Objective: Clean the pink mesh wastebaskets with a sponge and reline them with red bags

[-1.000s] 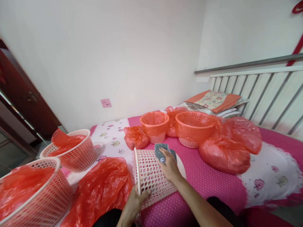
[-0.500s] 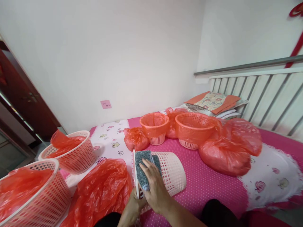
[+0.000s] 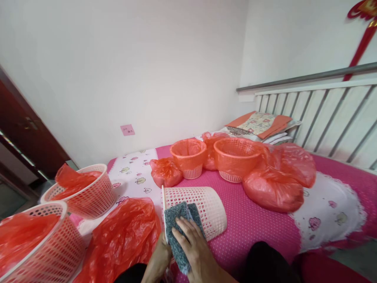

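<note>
A white plastic basket (image 3: 210, 206) with a perforated wall lies on its side on the pink cloth, its rim facing left. My left hand (image 3: 160, 255) is closed on the lower part of that rim, with the fingertips partly hidden. Over the basket's outer wall, my right hand (image 3: 193, 245) presses a folded grey-green cloth (image 3: 179, 228) flat, its fingers lying on top of it. A crumpled red plastic bag (image 3: 123, 236) spreads out just left of my left hand.
Two white baskets (image 3: 106, 196) holding red bags stand at the left. Behind are two baskets lined with red bags (image 3: 188, 151), among filled red bags (image 3: 273, 190). Folded textiles (image 3: 259, 124) lie near the white radiator (image 3: 332, 118).
My right hand has slid the cloth down the basket's side, toward me. My left hand still grips the rim. The view has shifted slightly to the right.
</note>
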The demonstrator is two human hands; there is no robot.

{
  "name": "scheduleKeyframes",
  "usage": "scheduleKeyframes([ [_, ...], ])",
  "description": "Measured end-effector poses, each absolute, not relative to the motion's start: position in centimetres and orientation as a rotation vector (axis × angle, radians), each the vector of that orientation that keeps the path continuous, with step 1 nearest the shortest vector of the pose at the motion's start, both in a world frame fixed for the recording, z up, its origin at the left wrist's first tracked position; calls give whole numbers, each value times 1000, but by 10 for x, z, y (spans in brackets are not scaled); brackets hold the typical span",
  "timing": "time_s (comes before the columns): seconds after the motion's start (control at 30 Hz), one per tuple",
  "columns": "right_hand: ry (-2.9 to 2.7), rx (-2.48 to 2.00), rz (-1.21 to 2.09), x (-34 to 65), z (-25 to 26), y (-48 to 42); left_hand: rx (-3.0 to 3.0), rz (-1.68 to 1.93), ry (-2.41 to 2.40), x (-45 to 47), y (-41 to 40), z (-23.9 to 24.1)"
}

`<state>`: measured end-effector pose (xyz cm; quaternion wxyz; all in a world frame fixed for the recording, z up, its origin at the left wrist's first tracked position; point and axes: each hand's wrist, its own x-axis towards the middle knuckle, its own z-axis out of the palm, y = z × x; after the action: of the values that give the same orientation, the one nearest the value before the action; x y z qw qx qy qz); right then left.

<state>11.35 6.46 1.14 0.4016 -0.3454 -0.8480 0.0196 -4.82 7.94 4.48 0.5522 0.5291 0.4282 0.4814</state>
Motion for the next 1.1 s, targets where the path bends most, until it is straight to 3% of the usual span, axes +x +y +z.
scheduleKeyframes([
  [0.37, -2018, -1061, -112, 197, -28, 74, 1084, 1034, 953, -48, 77, 46],
  [0.63, -1593, -1372, 223, 272, -58, 102, 1081, 1011, 1006, -53, 79, 61],
  [0.9, -1477, -1342, 624, 281, -29, 97, 960, 1237, 1180, -42, 131, 95],
  [1.0, -1269, -1387, 753, 293, -12, 95, 983, 1207, 1139, -35, 128, 90],
  [1.1, -1065, -1420, 671, 307, 7, 97, 1067, 1154, 1108, -31, 111, 75],
])
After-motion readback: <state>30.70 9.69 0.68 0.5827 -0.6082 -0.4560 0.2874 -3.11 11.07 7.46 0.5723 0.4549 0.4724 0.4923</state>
